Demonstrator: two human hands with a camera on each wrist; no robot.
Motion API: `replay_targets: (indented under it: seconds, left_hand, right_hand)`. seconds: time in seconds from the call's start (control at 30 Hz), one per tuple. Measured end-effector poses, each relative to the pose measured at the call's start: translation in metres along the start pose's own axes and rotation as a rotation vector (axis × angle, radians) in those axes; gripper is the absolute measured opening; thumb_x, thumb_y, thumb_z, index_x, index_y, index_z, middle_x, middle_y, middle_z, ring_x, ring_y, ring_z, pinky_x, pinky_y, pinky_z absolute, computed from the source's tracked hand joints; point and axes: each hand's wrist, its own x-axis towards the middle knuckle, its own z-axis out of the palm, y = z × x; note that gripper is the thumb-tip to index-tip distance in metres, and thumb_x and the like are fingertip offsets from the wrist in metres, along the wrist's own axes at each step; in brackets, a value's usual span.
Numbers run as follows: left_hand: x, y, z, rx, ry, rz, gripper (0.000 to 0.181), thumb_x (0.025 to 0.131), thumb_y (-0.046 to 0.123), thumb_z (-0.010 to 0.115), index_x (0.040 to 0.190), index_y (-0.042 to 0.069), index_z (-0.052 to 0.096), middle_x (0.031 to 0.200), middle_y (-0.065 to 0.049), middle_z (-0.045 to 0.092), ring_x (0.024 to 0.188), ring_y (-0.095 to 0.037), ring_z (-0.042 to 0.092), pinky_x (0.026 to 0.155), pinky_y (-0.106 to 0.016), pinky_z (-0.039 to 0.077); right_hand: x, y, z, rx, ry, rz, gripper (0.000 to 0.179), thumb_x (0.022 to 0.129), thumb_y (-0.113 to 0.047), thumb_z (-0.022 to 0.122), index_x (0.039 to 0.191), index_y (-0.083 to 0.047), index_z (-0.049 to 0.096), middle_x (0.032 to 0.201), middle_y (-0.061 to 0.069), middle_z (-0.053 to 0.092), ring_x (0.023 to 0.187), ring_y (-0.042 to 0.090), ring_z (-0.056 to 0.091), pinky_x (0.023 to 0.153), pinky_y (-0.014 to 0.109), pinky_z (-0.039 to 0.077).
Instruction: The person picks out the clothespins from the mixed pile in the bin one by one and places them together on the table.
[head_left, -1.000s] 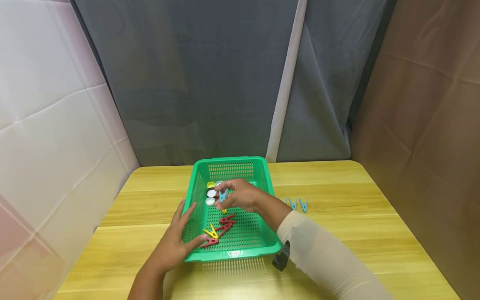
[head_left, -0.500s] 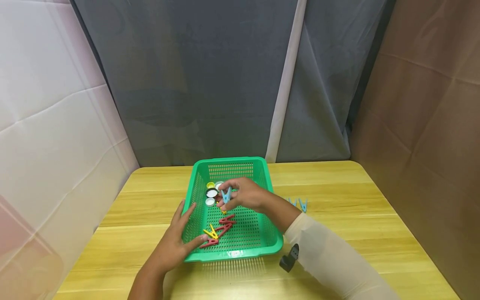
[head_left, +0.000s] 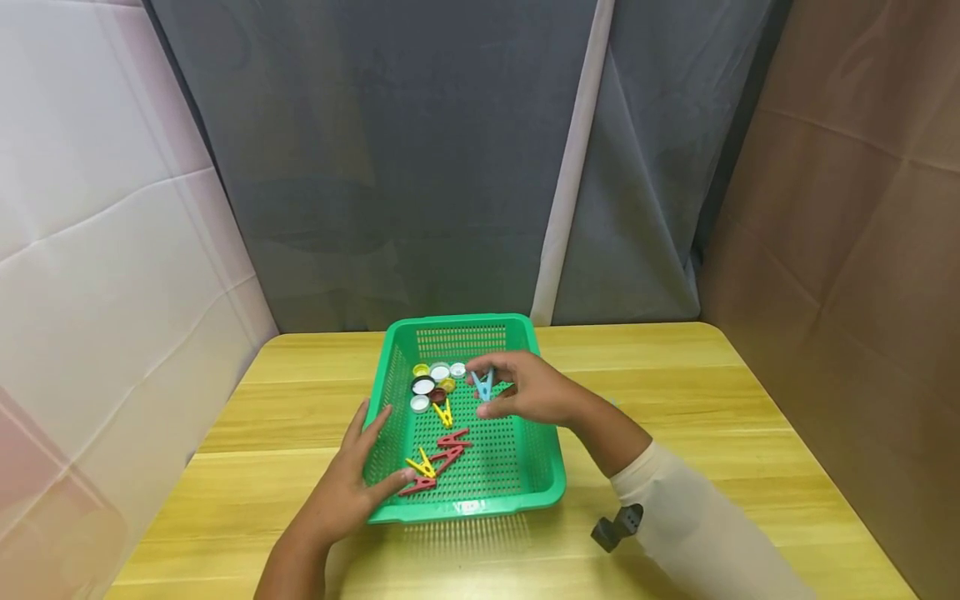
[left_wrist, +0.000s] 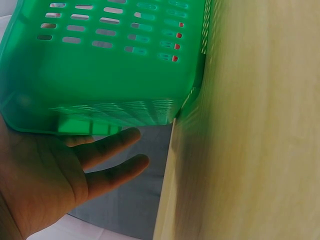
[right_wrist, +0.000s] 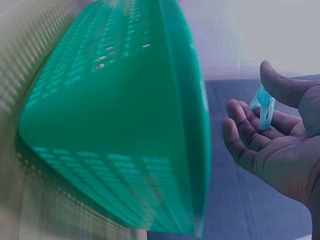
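My left hand [head_left: 341, 487] rests on the left rim of the green basket [head_left: 551, 467], near its front corner. Its fingers are spread and fairly straight; the thumb lies over the rim, inside. Above the basket's right half, my right hand [head_left: 528, 387] holds a light blue clothespin [head_left: 483, 385] between thumb and fingers. The same clothespin [right_wrist: 266, 112] shows in the right wrist view. Inside the basket are several red clothespins [head_left: 450, 455], a yellow clothespin [head_left: 424, 464] among them and another yellow clothespin [head_left: 444, 414] farther back.
Several bottle caps, including a yellow cap [head_left: 421, 370], a white cap [head_left: 420, 404] and a dark red cap [head_left: 438, 397], lie at the basket's back left. The basket stands on a wooden table [head_left: 300, 417]. Fabric walls, such as the grey curtain [head_left: 405, 167], surround it.
My right hand has moved right with the blue clothespin, uncovering caps and a yellow clothespin. Its forearm now covers most of the blue clothespins on the table. My left hand stays put.
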Motion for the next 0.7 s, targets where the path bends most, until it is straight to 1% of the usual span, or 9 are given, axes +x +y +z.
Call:
replay_targets:
  seconds: [0.07,0.17,0.33,0.4,0.53,0.7]
  left_hand:
    - [0.000,0.000,0.000,0.001,0.000,0.001,0.097,0.098,0.044,0.081,0.173,0.010,0.029,0.184,-0.024,0.002,0.161,-0.066,0.020,0.117,-0.087,0.031]
    - [0.000,0.000,0.000,0.004,0.003,0.003,0.097,0.098,0.043,0.081,0.173,0.011,0.029,0.184,-0.024,0.002,0.161,-0.066,0.021,0.117,-0.087,0.031]
    - [-0.001,0.000,0.000,0.004,0.003,-0.005,0.098,0.098,0.044,0.081,0.174,0.011,0.028,0.184,-0.024,0.001,0.161,-0.066,0.021,0.117,-0.087,0.031]
    - [-0.001,-0.001,0.000,0.006,0.004,-0.004,0.098,0.098,0.044,0.081,0.174,0.011,0.028,0.184,-0.024,0.002,0.161,-0.066,0.021,0.117,-0.087,0.031]
    - [-0.001,-0.001,0.001,0.011,0.008,0.002,0.097,0.098,0.044,0.080,0.174,0.012,0.028,0.183,-0.025,0.002,0.161,-0.066,0.022,0.117,-0.087,0.032]
    - [-0.001,0.000,0.000,0.001,0.004,-0.001,0.097,0.099,0.044,0.080,0.174,0.012,0.028,0.184,-0.024,0.001,0.161,-0.066,0.021,0.117,-0.087,0.031]
  right_hand:
    - [-0.007,0.001,-0.004,-0.041,0.014,-0.013,0.064,0.096,-0.007,0.084,0.153,-0.001,0.058,0.146,0.019,0.064,0.120,0.028,0.063,0.105,0.045,0.061]
    - [-0.016,0.003,-0.009,-0.074,0.039,-0.031,0.062,0.096,-0.009,0.084,0.152,-0.001,0.058,0.147,0.018,0.063,0.125,0.031,0.061,0.106,0.048,0.061]
    - [-0.029,0.013,-0.015,-0.098,0.094,-0.041,0.059,0.095,-0.010,0.085,0.149,-0.003,0.061,0.140,0.015,0.064,0.128,0.031,0.061,0.110,0.054,0.059]
    - [-0.035,0.018,-0.018,-0.105,0.113,-0.044,0.060,0.095,-0.010,0.086,0.149,-0.004,0.061,0.144,0.015,0.063,0.134,0.035,0.060,0.112,0.057,0.057]
    - [-0.047,0.030,-0.024,-0.134,0.164,-0.056,0.061,0.094,-0.012,0.087,0.149,-0.005,0.062,0.158,0.018,0.056,0.149,0.042,0.051,0.117,0.064,0.051]
    - [-0.062,0.048,-0.031,-0.159,0.236,-0.067,0.062,0.092,-0.011,0.088,0.148,-0.005,0.063,0.162,0.020,0.052,0.153,0.044,0.046,0.119,0.070,0.042]
